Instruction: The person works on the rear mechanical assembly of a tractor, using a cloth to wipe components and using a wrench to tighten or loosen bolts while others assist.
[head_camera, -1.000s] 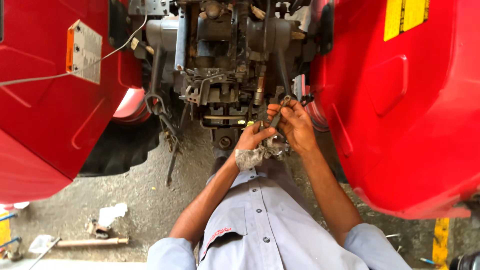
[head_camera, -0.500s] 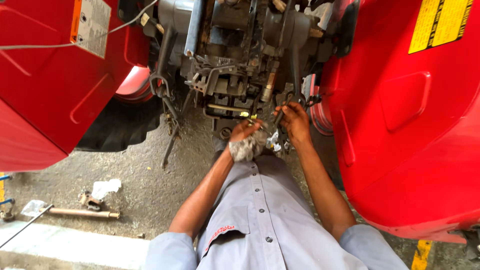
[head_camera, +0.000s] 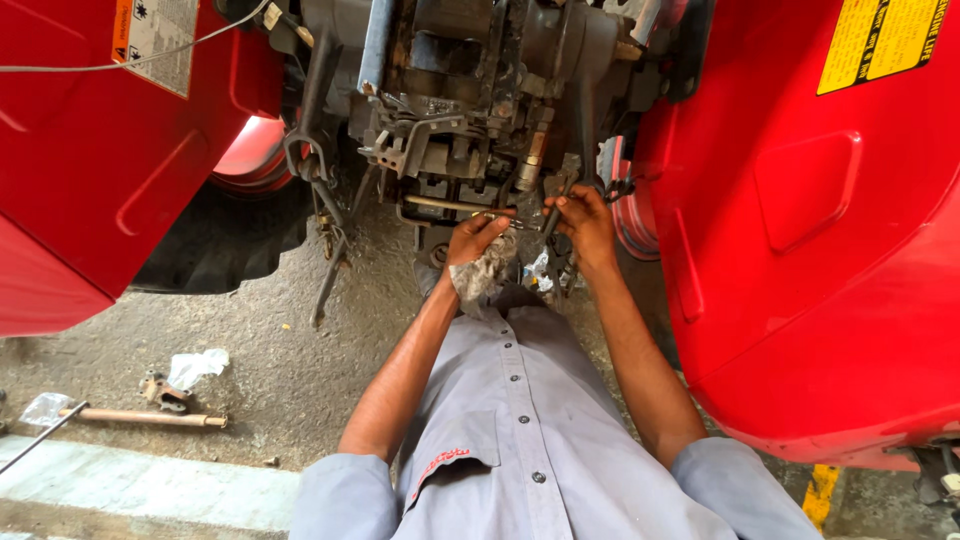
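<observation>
1. My left hand (head_camera: 478, 238) was closed around a dirty grey rag (head_camera: 487, 277), its fingertips also pinching a thin metal rod (head_camera: 505, 219) that ran across toward my other hand.
2. My right hand (head_camera: 583, 222) was gripping the far end of that rod, fingers curled, just beneath the greasy linkage block (head_camera: 470, 130) at the rear of the tractor.
3. Compared with a second before, both hands had drawn closer together and settled onto the rod; earlier they were bunched around a small part lower down. I judged the work had shifted from wiping to handling the rod itself.
4. The view had also tilted: the red fender (head_camera: 820, 230) on the right filled more of the picture, and the left red fender (head_camera: 110, 160) sat higher.
5. On the concrete floor (head_camera: 280, 370), well apart from my hands near its left edge, lay a long pipe-like tool (head_camera: 140, 417) and a crumpled white scrap (head_camera: 198, 366).
</observation>
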